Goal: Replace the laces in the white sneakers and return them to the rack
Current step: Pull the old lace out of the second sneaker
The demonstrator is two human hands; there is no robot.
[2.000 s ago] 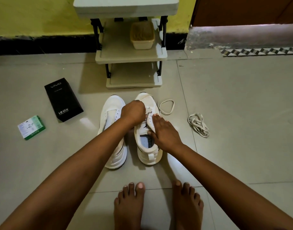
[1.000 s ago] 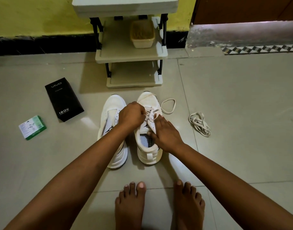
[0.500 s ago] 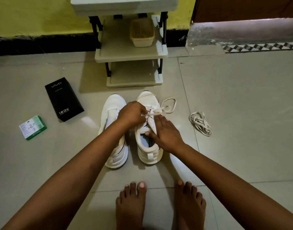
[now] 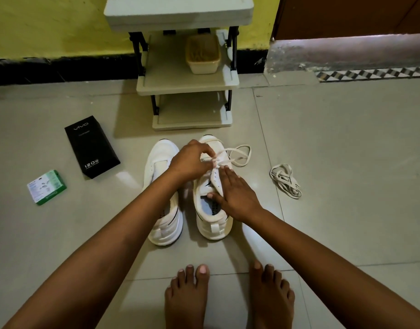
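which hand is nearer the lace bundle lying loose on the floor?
Right. The right hand rests on the right sneaker, on the side facing the bundle. The left hand pinches the lace over the sneaker's toe, farther away.

2 sneakers are sitting side by side on the floor (image 4: 346,162), toes toward the rack (image 4: 187,84): left sneaker (image 4: 161,157), right sneaker (image 4: 213,224). Rack is standing behind them against the wall, a tub (image 4: 203,55) sitting on its middle shelf. Left hand (image 4: 187,162) is hovering over the right sneaker's front, pinching the lace (image 4: 239,154), which is looping off to the right of the toe. Right hand (image 4: 237,195) is resting on the right sneaker's tongue. Spare lace bundle (image 4: 286,181) is lying further right, well apart. Phone box (image 4: 91,146) is lying left of the sneakers, small carton (image 4: 46,187) further left and nearer. 2 bare feet (image 4: 228,295) are standing in front of the sneakers.
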